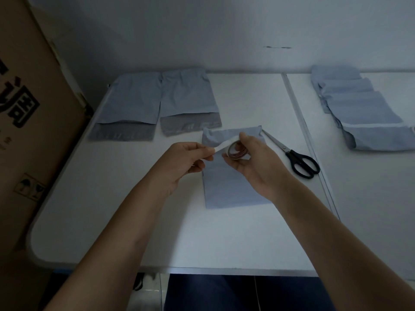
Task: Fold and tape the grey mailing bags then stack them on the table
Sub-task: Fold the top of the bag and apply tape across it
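Grey plastic is what lies under your hands: a folded mailing bag (226,189) sits flat on the white table (116,221), right below both wrists. Your right hand (253,160) is curled around a small roll of tape (238,151) and holds it above the upper part of that bag. Your left hand (186,162) pinches the free end of the white tape strip (224,144) between thumb and fingertips, and the strip runs tight from this pinch up to the roll. Just beside the bag, on its right, black-handled scissors (292,153) lie on the table with the blades pointing to the far left. At the far left side of the table two unfolded bags (157,102) lie next to each other with their darker flaps toward you. At the far right, on the second table panel, a pile of folded bags (363,111) overlaps like steps. A brown cardboard box (29,108) stands against the left table edge.
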`<state>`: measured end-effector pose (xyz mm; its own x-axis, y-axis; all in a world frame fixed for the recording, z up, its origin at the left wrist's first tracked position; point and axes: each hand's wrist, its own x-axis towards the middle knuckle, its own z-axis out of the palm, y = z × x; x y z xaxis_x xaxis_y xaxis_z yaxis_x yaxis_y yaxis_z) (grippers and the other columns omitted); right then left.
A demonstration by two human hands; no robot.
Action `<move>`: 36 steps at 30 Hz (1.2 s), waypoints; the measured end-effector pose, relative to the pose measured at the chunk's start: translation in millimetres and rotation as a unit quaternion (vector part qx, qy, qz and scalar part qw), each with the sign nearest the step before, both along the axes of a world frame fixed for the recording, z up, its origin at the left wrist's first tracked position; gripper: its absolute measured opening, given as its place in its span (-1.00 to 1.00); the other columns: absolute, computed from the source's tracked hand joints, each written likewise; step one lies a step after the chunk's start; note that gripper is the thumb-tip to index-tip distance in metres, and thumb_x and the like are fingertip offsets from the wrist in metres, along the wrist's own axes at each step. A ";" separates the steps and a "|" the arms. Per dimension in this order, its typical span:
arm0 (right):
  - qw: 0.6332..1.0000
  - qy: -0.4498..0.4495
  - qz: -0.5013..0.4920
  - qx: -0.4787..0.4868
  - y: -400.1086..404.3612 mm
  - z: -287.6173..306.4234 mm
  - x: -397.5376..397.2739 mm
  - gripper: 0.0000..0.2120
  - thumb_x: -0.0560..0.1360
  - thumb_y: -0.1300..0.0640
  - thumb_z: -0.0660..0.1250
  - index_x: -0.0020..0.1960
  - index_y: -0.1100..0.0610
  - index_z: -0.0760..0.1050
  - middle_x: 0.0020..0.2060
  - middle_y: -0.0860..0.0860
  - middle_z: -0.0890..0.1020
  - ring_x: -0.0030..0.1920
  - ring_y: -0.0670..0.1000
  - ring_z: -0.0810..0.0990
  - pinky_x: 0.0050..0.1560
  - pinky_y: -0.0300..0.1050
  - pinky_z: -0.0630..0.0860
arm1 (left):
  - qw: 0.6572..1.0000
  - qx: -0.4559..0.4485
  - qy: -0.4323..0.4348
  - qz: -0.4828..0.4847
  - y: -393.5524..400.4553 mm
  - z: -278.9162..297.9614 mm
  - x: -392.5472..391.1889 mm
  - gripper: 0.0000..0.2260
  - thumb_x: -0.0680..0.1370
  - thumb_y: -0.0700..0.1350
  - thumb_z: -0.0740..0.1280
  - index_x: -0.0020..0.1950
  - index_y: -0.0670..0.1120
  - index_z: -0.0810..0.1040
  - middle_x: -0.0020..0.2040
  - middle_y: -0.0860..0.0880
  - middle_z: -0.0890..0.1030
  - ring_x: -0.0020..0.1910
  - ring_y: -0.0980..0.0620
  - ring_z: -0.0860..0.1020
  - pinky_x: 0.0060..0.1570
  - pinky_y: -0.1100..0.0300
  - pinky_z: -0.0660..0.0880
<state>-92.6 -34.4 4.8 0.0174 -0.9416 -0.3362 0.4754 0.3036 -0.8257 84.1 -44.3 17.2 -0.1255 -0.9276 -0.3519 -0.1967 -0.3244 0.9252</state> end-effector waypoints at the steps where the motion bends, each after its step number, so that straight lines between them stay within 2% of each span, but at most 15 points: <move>1: 1.000 -0.019 -0.008 0.010 0.1 1.3 1.4 -0.79 0.62 0.08 0.23 -0.12 0.19 0.45 -0.22 0.07 0.51 -0.14 0.02 0.56 0.06 -0.03 0.59 | 1.000 -0.001 0.000 -0.002 -0.2 0.3 -0.9 -0.91 0.52 -0.10 0.40 -0.09 -0.10 0.67 -0.21 0.03 0.68 -0.36 0.18 0.52 -0.18 0.25 0.48; 4: 0.999 0.013 -0.032 -0.009 -1.1 3.2 3.8 -0.76 0.63 0.03 0.19 -0.13 0.14 0.44 -0.25 0.02 0.51 -0.18 -0.03 0.53 0.08 -0.04 0.58 | 1.000 -0.001 0.010 -0.001 -0.7 1.1 -3.6 -0.89 0.52 -0.08 0.39 -0.09 -0.10 0.66 -0.21 0.03 0.68 -0.34 0.16 0.52 -0.17 0.25 0.49; 6: 0.993 0.096 -0.028 -0.061 -0.4 1.2 2.6 -0.79 0.62 0.03 0.20 -0.13 0.11 0.43 -0.26 -0.01 0.52 -0.19 -0.07 0.53 0.03 -0.07 0.55 | 1.000 -0.011 0.008 0.008 -0.6 0.0 -4.2 -0.87 0.52 -0.06 0.40 -0.10 -0.10 0.66 -0.21 0.03 0.67 -0.34 0.17 0.52 -0.17 0.25 0.50; 9: 0.964 0.231 -0.031 -0.126 4.0 -7.1 -2.5 -0.83 0.54 0.01 0.35 -0.06 0.11 0.47 -0.24 -0.03 0.57 -0.18 -0.10 0.59 0.02 -0.03 0.52 | 0.998 -0.045 -0.037 0.017 0.0 -3.3 -2.8 -0.88 0.50 -0.07 0.42 -0.10 -0.11 0.66 -0.23 0.05 0.67 -0.36 0.22 0.51 -0.18 0.30 0.50; 12: 0.935 0.309 -0.039 -0.167 7.8 -16.3 -4.9 -0.84 0.50 0.00 0.40 -0.12 0.05 0.48 -0.33 -0.11 0.56 -0.20 -0.03 0.57 -0.07 -0.01 0.51 | 0.996 -0.057 -0.074 0.012 2.4 -5.6 -0.6 -0.88 0.50 -0.06 0.43 -0.09 -0.10 0.67 -0.21 0.05 0.68 -0.33 0.22 0.52 -0.21 0.36 0.48; 16: 0.884 0.425 -0.035 -0.190 5.9 -25.1 -5.1 -0.84 0.47 -0.02 0.42 -0.17 -0.03 0.45 -0.24 -0.02 0.56 -0.24 -0.11 0.49 -0.20 -0.35 0.36 | 0.993 -0.058 -0.100 0.023 6.5 -10.5 6.3 -0.89 0.50 -0.04 0.43 -0.12 -0.06 0.67 -0.20 0.06 0.69 -0.27 0.17 0.53 -0.21 0.37 0.44; 18: 0.863 0.466 -0.024 -0.196 4.1 -29.1 -4.7 -0.84 0.46 -0.02 0.42 -0.16 -0.03 0.46 -0.18 0.00 0.53 -0.19 -0.11 0.50 -0.20 -0.40 0.34 | 0.990 -0.059 -0.126 0.026 7.3 -14.8 10.0 -0.88 0.50 -0.01 0.43 -0.13 -0.04 0.66 -0.21 0.09 0.68 -0.28 0.18 0.53 -0.23 0.37 0.42; 21: 0.847 0.493 0.003 -0.198 2.0 -35.4 -2.3 -0.83 0.47 -0.03 0.40 -0.16 0.00 0.45 -0.17 0.01 0.50 -0.15 -0.10 0.49 -0.19 -0.41 0.33 | 0.983 -0.069 -0.167 0.029 7.3 -22.8 12.1 -0.87 0.49 0.04 0.43 -0.17 0.01 0.65 -0.24 0.14 0.67 -0.35 0.24 0.51 -0.20 0.30 0.43; 24: 0.847 0.492 0.008 -0.202 -1.4 -39.6 -0.2 -0.82 0.50 -0.07 0.35 -0.15 0.00 0.43 -0.17 0.01 0.48 -0.13 -0.06 0.49 -0.15 -0.41 0.36 | 0.978 -0.082 -0.187 0.032 8.0 -28.5 12.5 -0.86 0.49 0.06 0.42 -0.18 0.02 0.65 -0.25 0.13 0.67 -0.36 0.20 0.51 -0.15 0.21 0.50; 26: 0.849 0.478 0.002 -0.224 -2.9 -42.2 1.5 -0.78 0.55 -0.12 0.23 -0.17 0.00 0.42 -0.22 -0.01 0.50 -0.09 0.01 0.52 -0.02 -0.20 0.48 | 0.977 -0.085 -0.192 0.033 9.1 -31.6 13.3 -0.85 0.50 0.06 0.42 -0.18 0.01 0.65 -0.24 0.11 0.67 -0.35 0.17 0.52 -0.12 0.16 0.52; 28: 0.844 0.473 -0.007 -0.253 -3.3 -46.4 2.0 -0.76 0.60 -0.05 0.14 -0.22 -0.02 0.38 -0.28 -0.07 0.44 -0.10 0.09 0.51 -0.02 0.08 0.52 | 0.976 -0.088 -0.198 0.034 10.4 -34.0 13.4 -0.84 0.49 0.07 0.41 -0.19 0.01 0.65 -0.25 0.09 0.67 -0.35 0.15 0.52 -0.14 0.15 0.52; 29: 0.839 0.476 -0.013 -0.262 -3.1 -48.8 2.2 -0.77 0.60 -0.03 0.13 -0.23 -0.06 0.35 -0.28 -0.08 0.41 -0.12 0.09 0.50 -0.03 0.11 0.52 | 0.974 -0.091 -0.205 0.034 10.9 -35.1 13.2 -0.84 0.49 0.07 0.41 -0.20 0.01 0.65 -0.26 0.09 0.66 -0.35 0.16 0.52 -0.16 0.17 0.51; 31: 0.832 0.488 -0.023 -0.264 -2.7 -53.4 2.5 -0.80 0.57 -0.10 0.12 -0.21 -0.12 0.33 -0.24 -0.06 0.42 -0.10 0.06 0.51 -0.03 -0.02 0.53 | 0.970 -0.094 -0.222 0.034 11.6 -36.0 12.4 -0.85 0.49 0.08 0.41 -0.19 0.03 0.65 -0.27 0.12 0.65 -0.31 0.19 0.54 -0.22 0.24 0.45; 32: 0.828 0.497 -0.026 -0.260 -2.9 -56.2 2.2 -0.79 0.55 -0.15 0.12 -0.19 -0.08 0.36 -0.21 -0.04 0.45 -0.08 0.05 0.52 -0.04 -0.10 0.50 | 0.968 -0.094 -0.229 0.035 11.9 -36.1 12.0 -0.85 0.49 0.08 0.41 -0.18 0.03 0.65 -0.27 0.14 0.64 -0.30 0.20 0.54 -0.24 0.27 0.41; 36: 0.820 0.510 -0.025 -0.258 -2.0 -61.2 2.0 -0.69 0.52 -0.19 0.18 -0.11 0.06 0.41 -0.18 -0.03 0.52 -0.07 0.03 0.49 -0.08 -0.11 0.44 | 0.961 -0.100 -0.257 0.032 13.9 -35.3 10.6 -0.84 0.50 0.08 0.40 -0.17 0.02 0.64 -0.25 0.14 0.64 -0.28 0.25 0.54 -0.30 0.36 0.35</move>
